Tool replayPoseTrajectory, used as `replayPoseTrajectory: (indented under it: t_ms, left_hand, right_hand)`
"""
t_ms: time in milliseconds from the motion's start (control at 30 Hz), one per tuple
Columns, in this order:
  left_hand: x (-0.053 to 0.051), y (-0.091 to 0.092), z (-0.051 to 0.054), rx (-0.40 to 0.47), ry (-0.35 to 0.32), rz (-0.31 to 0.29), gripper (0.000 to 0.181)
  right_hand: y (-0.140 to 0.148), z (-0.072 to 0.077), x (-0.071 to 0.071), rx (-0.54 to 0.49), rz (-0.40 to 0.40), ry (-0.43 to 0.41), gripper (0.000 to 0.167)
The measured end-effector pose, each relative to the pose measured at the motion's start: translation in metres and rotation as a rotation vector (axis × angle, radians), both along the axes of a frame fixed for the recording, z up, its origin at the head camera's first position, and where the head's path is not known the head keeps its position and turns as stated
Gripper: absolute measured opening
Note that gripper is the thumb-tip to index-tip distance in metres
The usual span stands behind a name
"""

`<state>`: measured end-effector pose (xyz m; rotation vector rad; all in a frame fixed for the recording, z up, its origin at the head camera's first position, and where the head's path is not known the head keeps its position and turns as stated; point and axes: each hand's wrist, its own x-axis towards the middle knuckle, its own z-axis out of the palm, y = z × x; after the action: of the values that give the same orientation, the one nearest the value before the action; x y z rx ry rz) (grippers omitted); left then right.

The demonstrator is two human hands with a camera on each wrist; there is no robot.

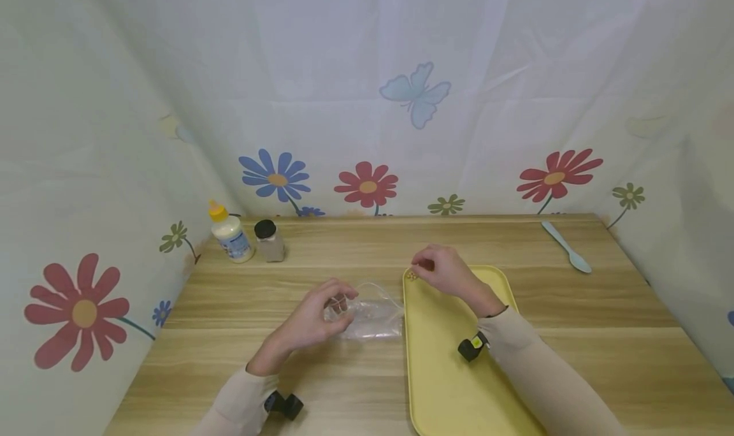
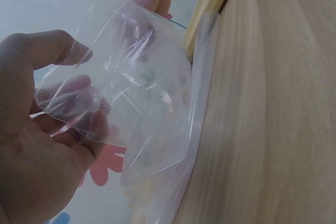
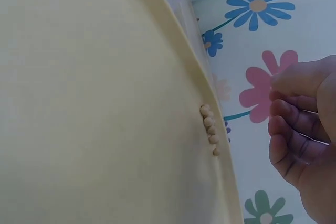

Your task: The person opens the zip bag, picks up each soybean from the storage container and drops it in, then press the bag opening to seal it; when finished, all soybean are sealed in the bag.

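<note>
Left hand (image 1: 309, 318) at the left end of a clear plastic bag (image 1: 373, 324). Thumb and fingers wide apart; some fingers show through the film. Whether they pinch it, cannot tell. Bag lies on the wood-grain table (image 1: 636, 353), its right end up against the left edge of a yellow tray (image 1: 441, 372).

Right hand (image 1: 447, 271) over the tray's far-left corner. Narrow: fingers curled in, thumb tip close to the index finger. Whether a bead sits between the tips, cannot tell. Small round pale beads (image 3: 209, 121) bunched inside that corner, in a short row along the rim, near the fingertips.

Far left of table: white squeeze bottle (image 1: 232, 237) with yellow nozzle and blue label; just beside it, a black-lidded jar (image 1: 272, 247), contents pinkish-brown. Both upright. Far right: pale-blue spoon (image 1: 564, 246) lying flat, well apart from the tray. Behind everything, a white curtain (image 1: 321, 53) printed with flowers and a butterfly.
</note>
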<state>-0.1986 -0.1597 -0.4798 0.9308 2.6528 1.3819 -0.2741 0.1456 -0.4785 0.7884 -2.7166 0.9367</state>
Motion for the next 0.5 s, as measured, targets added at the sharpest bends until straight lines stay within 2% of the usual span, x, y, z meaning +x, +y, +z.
replayPoseTrajectory:
  t_ms: [333, 500]
  left_hand:
    - [0.000, -0.003, 0.001, 0.008, 0.003, -0.038, 0.039]
    - [0.000, -0.002, 0.002, -0.004, -0.002, -0.033, 0.039]
  right_hand:
    - [0.004, -0.009, -0.004, 0.072, -0.024, -0.046, 0.011]
    - [0.005, -0.013, -0.007, 0.114, -0.041, -0.039, 0.009]
